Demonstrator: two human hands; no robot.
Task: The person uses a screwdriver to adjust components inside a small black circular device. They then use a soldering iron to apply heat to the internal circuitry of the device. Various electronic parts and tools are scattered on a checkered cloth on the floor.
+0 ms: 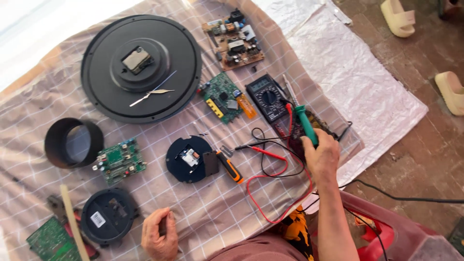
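My right hand [321,154] grips the green handle of a soldering iron [300,116], whose tip points away toward a black multimeter [267,97]. Red and black probe leads [270,166] loop on the cloth just left of that hand. My left hand [158,234] rests near the front edge of the checked cloth [203,212], fingers curled; I cannot tell whether anything small is in it. Closest to it are a round black clock movement cover [107,216] and a black disc with a small mechanism [188,158].
A large black clock back [141,67] with loose hands lies at the rear. Green circuit boards [120,161] [221,95], a brown board [234,39], a black ring [73,142] and an orange-handled screwdriver [228,166] are spread about. Sandals [398,17] sit on the floor.
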